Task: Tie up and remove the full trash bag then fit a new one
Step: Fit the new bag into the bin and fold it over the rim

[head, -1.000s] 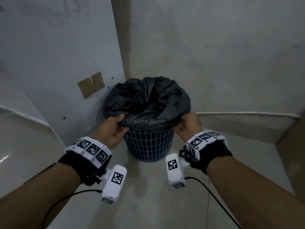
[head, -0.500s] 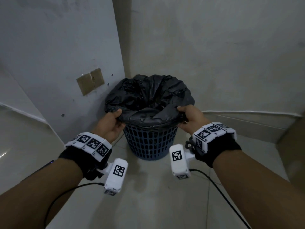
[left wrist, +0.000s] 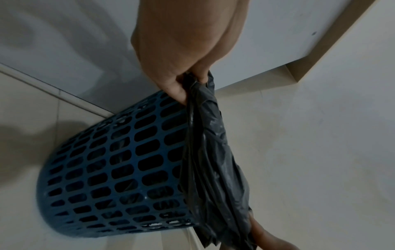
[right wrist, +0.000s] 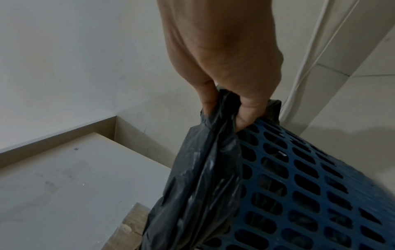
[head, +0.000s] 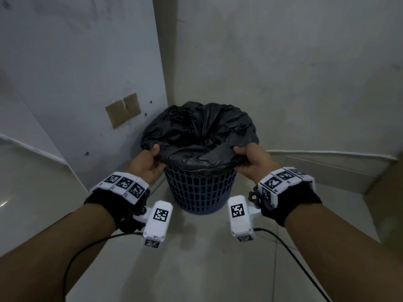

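The crinkled black plastic trash bag (head: 199, 136) lines the upright, round blue plastic lattice bin (head: 199, 192), its rim bunched in a grip at either side, its open mouth sagging between them just above the bin's top.

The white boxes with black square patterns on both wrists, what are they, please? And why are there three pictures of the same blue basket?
No machine here: a person works with bare hands. The white boxes are small cameras strapped to each wrist. The wide picture comes from a camera on the person's head; the other two look along each hand. A blue plastic basket stands on the tiled floor in a corner. It is lined with a black trash bag. The left hand and the right hand each grip the bag's edge at opposite sides of the rim, fingers curled round the plastic. The bag is not tied yet.
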